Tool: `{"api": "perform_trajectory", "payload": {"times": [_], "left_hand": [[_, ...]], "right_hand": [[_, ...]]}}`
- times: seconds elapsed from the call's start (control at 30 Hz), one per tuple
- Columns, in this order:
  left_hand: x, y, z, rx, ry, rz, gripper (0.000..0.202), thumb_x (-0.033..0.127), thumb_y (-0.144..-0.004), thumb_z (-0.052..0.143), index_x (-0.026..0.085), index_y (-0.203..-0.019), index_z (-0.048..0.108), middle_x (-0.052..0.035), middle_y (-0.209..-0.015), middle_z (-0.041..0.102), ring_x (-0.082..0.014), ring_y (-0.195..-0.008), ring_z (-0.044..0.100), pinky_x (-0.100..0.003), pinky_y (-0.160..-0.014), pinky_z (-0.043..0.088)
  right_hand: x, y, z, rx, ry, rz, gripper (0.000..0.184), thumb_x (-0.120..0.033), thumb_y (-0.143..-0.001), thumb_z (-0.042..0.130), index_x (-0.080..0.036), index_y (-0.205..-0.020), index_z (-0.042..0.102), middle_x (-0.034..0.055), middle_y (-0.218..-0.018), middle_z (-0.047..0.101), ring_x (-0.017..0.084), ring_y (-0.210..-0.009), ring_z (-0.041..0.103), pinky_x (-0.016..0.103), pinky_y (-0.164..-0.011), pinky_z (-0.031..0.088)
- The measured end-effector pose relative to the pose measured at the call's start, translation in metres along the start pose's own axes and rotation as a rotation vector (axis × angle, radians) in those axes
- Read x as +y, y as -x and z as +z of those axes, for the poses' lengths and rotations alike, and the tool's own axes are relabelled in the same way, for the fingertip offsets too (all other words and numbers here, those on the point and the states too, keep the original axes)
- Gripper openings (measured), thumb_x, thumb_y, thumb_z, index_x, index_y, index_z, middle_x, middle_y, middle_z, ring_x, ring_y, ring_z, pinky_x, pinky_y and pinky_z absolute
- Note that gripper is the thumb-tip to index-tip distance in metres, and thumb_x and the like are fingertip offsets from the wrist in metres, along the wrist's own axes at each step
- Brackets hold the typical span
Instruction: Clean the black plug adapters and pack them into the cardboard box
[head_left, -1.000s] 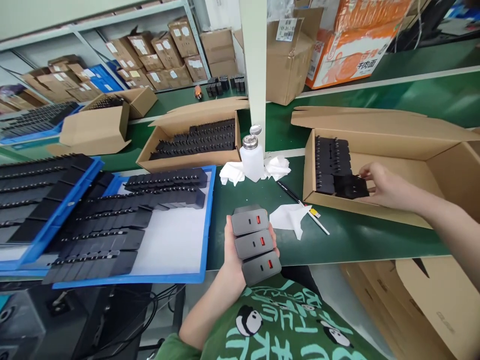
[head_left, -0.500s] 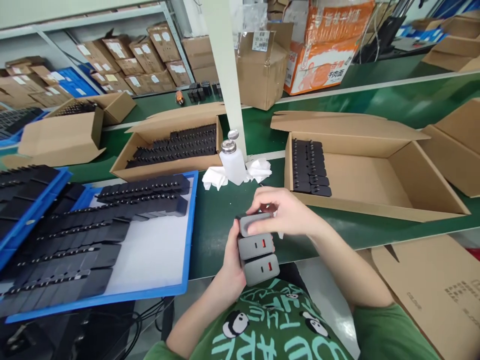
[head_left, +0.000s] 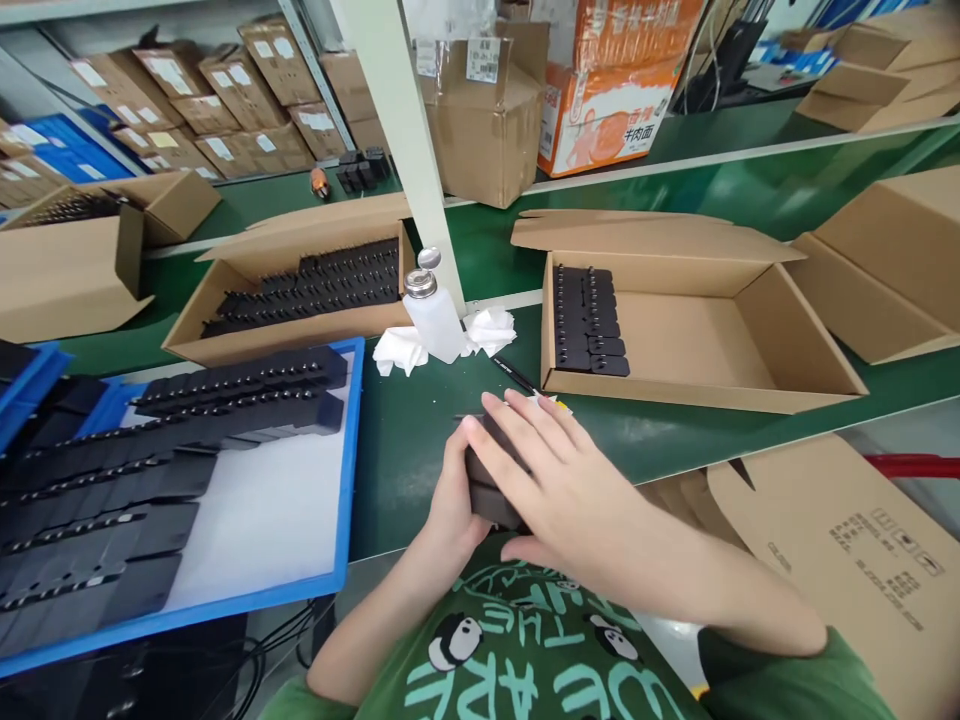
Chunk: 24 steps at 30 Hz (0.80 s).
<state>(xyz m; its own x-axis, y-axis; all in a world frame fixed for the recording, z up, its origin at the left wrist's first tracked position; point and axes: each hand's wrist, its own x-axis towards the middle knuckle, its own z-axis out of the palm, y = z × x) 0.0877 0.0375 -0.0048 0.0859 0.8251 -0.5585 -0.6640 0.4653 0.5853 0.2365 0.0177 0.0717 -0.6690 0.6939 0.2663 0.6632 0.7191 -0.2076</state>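
Observation:
My left hand [head_left: 452,515] is wrapped round the side of several dark grey chargers [head_left: 489,492], held together above the bench edge in front of my shirt. Across their top and right side lies my right hand [head_left: 574,485], its fingers stretched out and touching them. The hands cover much of the chargers, and their port faces are out of sight. Beyond my fingertips, a black pen [head_left: 514,375] rests on the green bench, with a small yellow and white item partly hidden behind the right hand.
Left, a blue tray [head_left: 351,470] holds rows of black chargers. An open carton [head_left: 712,393] at right has chargers along its left end; another filled carton [head_left: 300,335] stands behind the tray. A white pump bottle [head_left: 437,325] and crumpled tissues [head_left: 400,348] sit between, before a post [head_left: 405,150].
The chargers have turned, so their grey port faces no longer show. My right hand has gone from gripping one charger to lying flat over the group. The view has shifted right.

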Motion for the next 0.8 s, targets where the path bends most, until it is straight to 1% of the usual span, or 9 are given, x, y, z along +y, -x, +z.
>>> {"api": "perform_trajectory", "payload": {"times": [0.1,0.23,0.4,0.5,0.53,0.63,0.7,0.77,0.8], "left_hand": [[-0.012,-0.005,0.006,0.023,-0.053,0.112,0.037,0.051,-0.073,0.079,0.020,-0.089,0.069,-0.0008,-0.087,0.072,-0.0192,-0.088,0.068,-0.027,-0.076,0.054],[-0.023,-0.011,0.016,-0.051,-0.109,0.217,0.038,0.050,-0.074,0.077,0.021,-0.097,0.069,-0.0004,-0.097,0.071,-0.0200,-0.101,0.066,-0.027,-0.086,0.052],[-0.012,-0.017,0.029,-0.373,-0.240,0.260,0.072,0.067,-0.076,0.069,0.025,-0.133,0.059,-0.0093,-0.138,0.062,-0.0313,-0.131,0.055,-0.042,-0.107,0.046],[-0.001,-0.012,0.024,-0.611,-0.409,0.293,0.078,0.067,-0.083,0.067,0.031,-0.149,0.045,-0.0093,-0.152,0.050,-0.0330,-0.138,0.050,-0.046,-0.115,0.038],[-0.001,-0.007,0.018,-0.699,-0.473,0.281,0.076,0.063,-0.086,0.068,0.033,-0.151,0.042,-0.0086,-0.153,0.050,-0.0322,-0.138,0.050,-0.046,-0.117,0.037],[-0.021,0.003,-0.009,-1.051,-0.752,0.083,0.060,0.047,-0.093,0.065,0.028,-0.148,0.051,-0.0114,-0.136,0.066,-0.0301,-0.120,0.065,-0.044,-0.105,0.050],[-0.045,0.000,-0.032,-1.240,-1.252,-0.112,0.045,0.044,-0.096,0.059,0.034,-0.140,0.059,-0.0037,-0.129,0.071,-0.0240,-0.111,0.070,-0.036,-0.097,0.056],[-0.067,-0.010,-0.055,-1.061,-1.447,-0.052,0.030,0.040,-0.093,0.064,0.025,-0.116,0.074,-0.0084,-0.123,0.073,-0.0294,-0.116,0.068,-0.041,-0.103,0.053],[-0.075,-0.016,-0.064,-0.934,-1.509,0.002,0.033,0.040,-0.096,0.060,0.024,-0.122,0.071,-0.0114,-0.132,0.068,-0.0316,-0.123,0.064,-0.045,-0.107,0.050]], "right_hand": [[-0.010,-0.007,0.018,0.012,0.288,0.101,0.097,-0.031,-0.077,0.081,0.005,-0.153,0.033,0.0336,-0.149,0.049,0.047,-0.138,0.048,0.060,-0.112,0.047],[-0.004,-0.012,0.025,0.044,0.454,0.164,0.066,-0.016,-0.085,0.058,0.006,-0.146,0.044,0.0296,-0.136,0.061,0.043,-0.126,0.060,0.053,-0.097,0.059],[0.029,0.009,-0.005,0.084,0.320,0.197,0.079,-0.004,-0.074,0.055,0.003,-0.150,0.037,0.0291,-0.148,0.050,0.045,-0.138,0.049,0.056,-0.108,0.052],[0.091,0.029,-0.029,0.176,0.007,0.450,0.103,-0.009,-0.065,0.068,-0.013,-0.158,0.026,0.0220,-0.156,0.038,0.043,-0.144,0.041,0.059,-0.116,0.044],[0.120,0.034,-0.035,0.224,-0.118,0.579,0.105,-0.012,-0.062,0.075,-0.019,-0.156,0.031,0.0175,-0.156,0.038,0.042,-0.143,0.041,0.058,-0.117,0.042],[0.212,0.042,-0.039,0.255,-0.189,0.739,0.101,-0.026,-0.063,0.086,-0.016,-0.151,0.037,0.0205,-0.147,0.045,0.040,-0.128,0.055,0.061,-0.107,0.049],[0.264,0.041,-0.027,0.254,-0.239,0.789,0.081,-0.030,-0.076,0.083,-0.016,-0.146,0.043,0.0177,-0.139,0.053,0.034,-0.120,0.062,0.054,-0.097,0.057],[0.298,0.036,-0.009,0.242,-0.274,0.794,0.049,-0.036,-0.094,0.069,-0.018,-0.137,0.054,0.0120,-0.135,0.059,0.026,-0.115,0.064,0.048,-0.094,0.058],[0.310,0.035,0.000,0.231,-0.283,0.790,0.042,-0.037,-0.097,0.065,-0.018,-0.134,0.056,0.0108,-0.134,0.060,0.025,-0.114,0.064,0.047,-0.094,0.058]]}}
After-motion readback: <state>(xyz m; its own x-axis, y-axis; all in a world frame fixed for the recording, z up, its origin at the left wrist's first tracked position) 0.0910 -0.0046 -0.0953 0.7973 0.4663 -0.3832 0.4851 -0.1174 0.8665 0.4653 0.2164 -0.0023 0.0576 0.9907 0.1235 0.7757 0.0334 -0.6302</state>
